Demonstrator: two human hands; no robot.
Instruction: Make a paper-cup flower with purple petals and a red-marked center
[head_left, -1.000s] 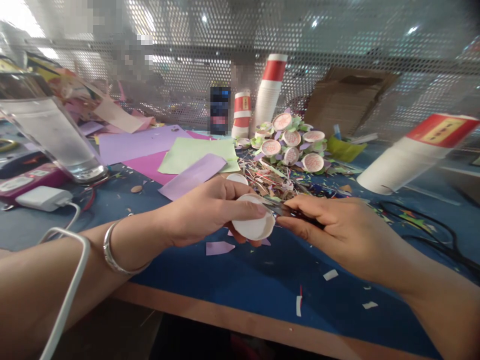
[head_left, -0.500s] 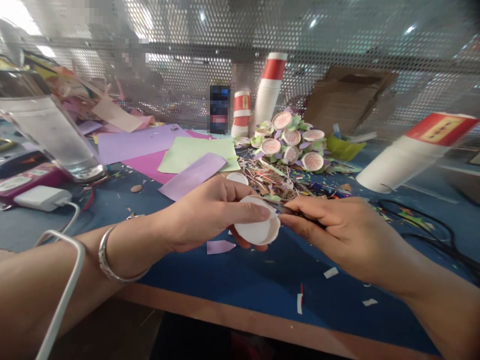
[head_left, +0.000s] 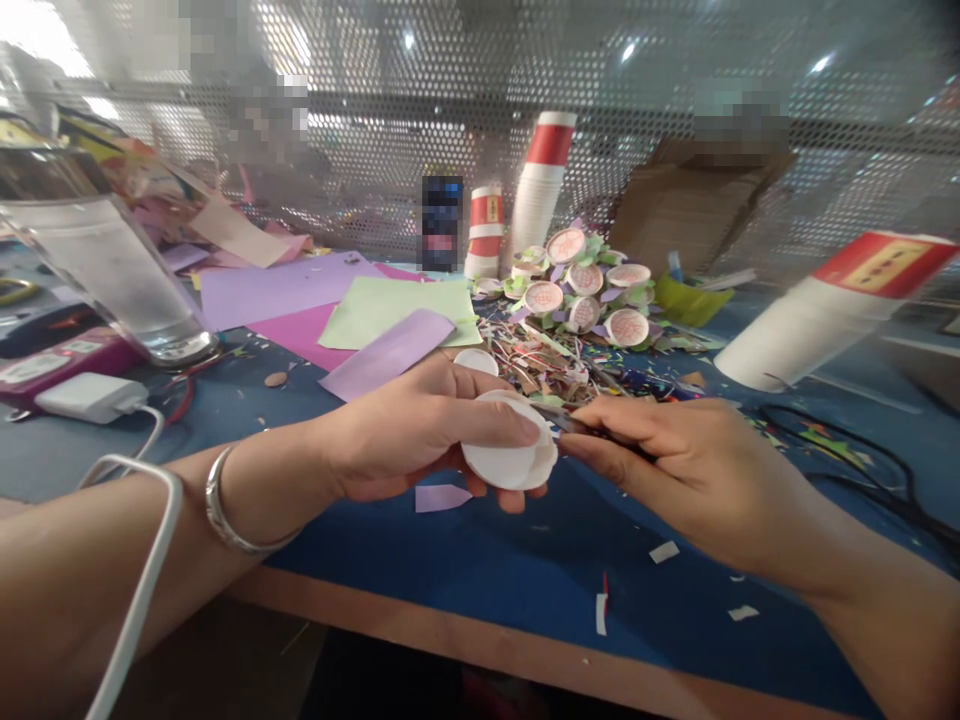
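My left hand (head_left: 420, 430) is closed, thumb pinching a white paper disc (head_left: 495, 468) over the blue surface (head_left: 480, 570). Right hand (head_left: 697, 470) is curled round what looks like scissors (head_left: 568, 422), tip by the disc's edge. Imo: firm pinch, thumb clear of the metal, turn the paper slowly. Scraps (head_left: 559, 368) lie just beyond.
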